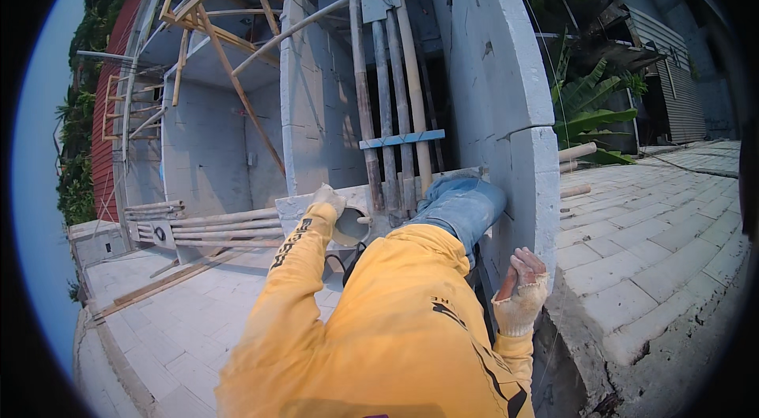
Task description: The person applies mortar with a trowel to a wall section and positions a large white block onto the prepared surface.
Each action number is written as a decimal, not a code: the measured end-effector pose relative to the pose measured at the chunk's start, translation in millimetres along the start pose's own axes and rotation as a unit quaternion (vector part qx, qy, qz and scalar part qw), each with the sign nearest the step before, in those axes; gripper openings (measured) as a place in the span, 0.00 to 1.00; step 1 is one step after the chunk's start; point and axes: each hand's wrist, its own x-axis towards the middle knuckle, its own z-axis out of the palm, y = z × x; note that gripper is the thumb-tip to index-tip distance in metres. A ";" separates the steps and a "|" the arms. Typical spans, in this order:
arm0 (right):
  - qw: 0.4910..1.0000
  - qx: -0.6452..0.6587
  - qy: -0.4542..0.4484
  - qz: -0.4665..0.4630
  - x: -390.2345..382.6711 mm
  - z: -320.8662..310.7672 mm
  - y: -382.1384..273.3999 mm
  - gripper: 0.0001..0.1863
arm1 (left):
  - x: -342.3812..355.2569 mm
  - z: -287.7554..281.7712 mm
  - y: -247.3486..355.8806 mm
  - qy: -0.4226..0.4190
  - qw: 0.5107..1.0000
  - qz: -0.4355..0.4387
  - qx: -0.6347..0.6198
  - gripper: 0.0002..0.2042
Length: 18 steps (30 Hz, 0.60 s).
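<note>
My left hand [328, 198], in a pale work glove, is at the top edge of a low light-grey block wall [296, 208]. Its fingers are turned away, so I cannot tell whether they are closed. Right beside it is a round grey bucket [350, 226], partly hidden by my sleeve; whether the hand touches it is unclear. My right hand [522, 295] wears a dusty glove with bare fingertips. Its fingers are bent but apart from the thumb, with nothing in them, close to the end of a tall block wall [534, 189]. My jeans-clad leg [462, 204] reaches forward between the walls.
Upright poles [403, 102] tied with a blue crossbar [403, 139] stand ahead. Stacked bamboo poles [229, 230] lie at left, below timber scaffolding [213, 7]. A broken paved edge [617, 363] drops off at right. Planks [158, 283] lie on the left floor.
</note>
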 end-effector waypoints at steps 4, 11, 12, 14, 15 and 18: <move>0.996 -0.006 -0.087 -0.004 -2.7 10.1 11.1 0.12 | 7.1 27.9 -72.9 -0.025 0.991 0.032 0.126 0.18; 0.978 -0.053 -0.204 0.001 7.2 23.8 33.2 0.11 | -7.3 64.4 -99.8 -0.037 0.988 -0.142 -0.053 0.21; 0.976 -0.057 -0.211 -0.003 16.2 29.3 35.8 0.11 | -8.2 62.7 -98.0 -0.041 0.987 -0.146 -0.049 0.21; 0.963 -0.062 -0.260 -0.020 29.6 40.5 38.6 0.12 | -9.4 92.2 -128.1 -0.116 0.992 -0.027 0.043 0.23; 0.957 -0.055 -0.282 -0.028 42.7 46.4 30.1 0.12 | -23.6 92.4 -143.6 -0.126 0.991 -0.016 0.034 0.22; 0.947 -0.113 -0.299 -0.027 92.7 49.3 12.8 0.13 | -17.3 103.2 -112.7 -0.079 0.994 0.071 0.011 0.18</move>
